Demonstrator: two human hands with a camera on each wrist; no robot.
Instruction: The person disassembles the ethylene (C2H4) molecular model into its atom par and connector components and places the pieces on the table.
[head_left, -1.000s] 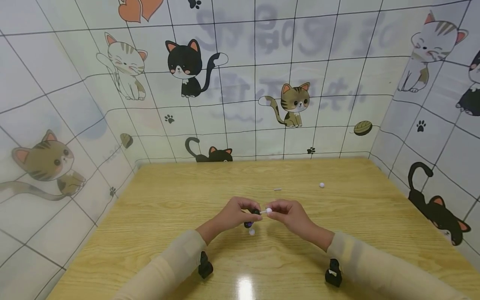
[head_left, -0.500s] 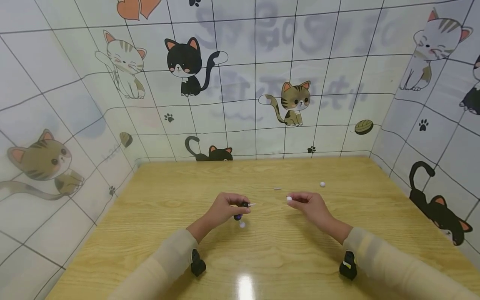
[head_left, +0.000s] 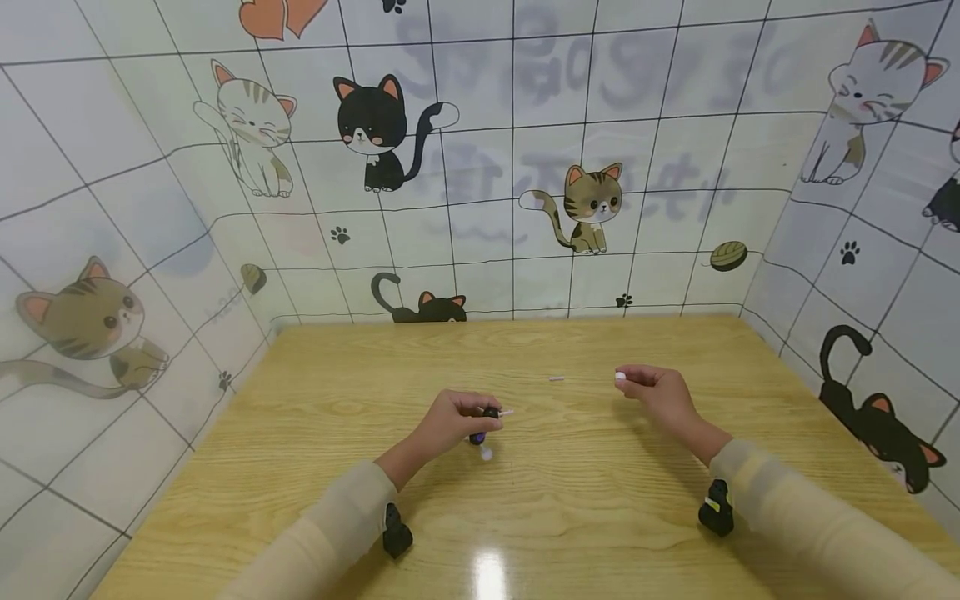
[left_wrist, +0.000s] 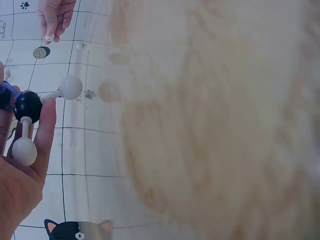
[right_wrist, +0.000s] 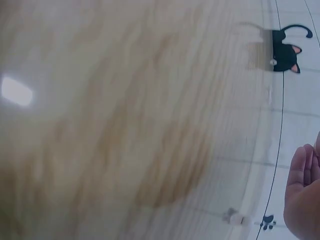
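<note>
Left hand (head_left: 452,423) gripping ball-and-stick molecular model (left_wrist: 28,107) — bare peg (head_left: 507,412) pointing rightward; right hand (head_left: 664,399), well apart, pinching white ball (head_left: 620,377).

"Where's the left hand (head_left: 456,422)?"

"Above the table (head_left: 585,500), just left of its middle, with the model (left_wrist: 28,107) between its fingers. One peg (head_left: 507,412) of the model points right, toward the other side."

"And the right hand (head_left: 666,397)?"

"Well apart from it, closer to the table's right edge and farther back, with the held ball (head_left: 620,377) at its fingertips."

"Anything between them?"

"A stick (head_left: 557,379) lies on the table, right of the middle, toward the far edge. The loose ball (left_wrist: 80,46) sits near that edge too, by the right hand."

"Behind everything?"

"The wall (head_left: 487,283), along the far edge."
</note>
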